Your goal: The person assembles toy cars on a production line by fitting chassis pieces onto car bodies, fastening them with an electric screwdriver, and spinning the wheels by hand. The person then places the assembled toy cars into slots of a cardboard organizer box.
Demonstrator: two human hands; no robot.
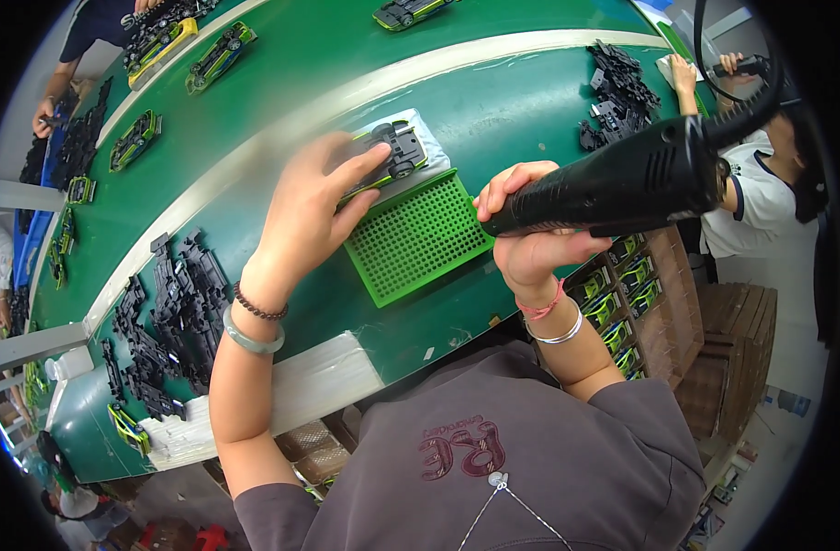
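An upturned toy car (403, 147), with a black underside and yellow-green trim, lies on a white pad (431, 138) on the green table. My left hand (312, 195) grips the car's near left part, fingers on the underside and thumb along the side. My right hand (528, 259) is wrapped round a black corded electric screwdriver (613, 184), thumb along its underside. The tool's thin end points left over the edge of a green perforated basket (434, 277), apart from the car. My right hand hides the tool's tip.
Black chassis parts (183, 308) are piled at my left, others (622, 96) at the far right. Several toy cars (220, 57) lie beyond a white strip. A divided box (663, 303) of cars stands low at right. Co-workers' hands (683, 73) are at the far edges.
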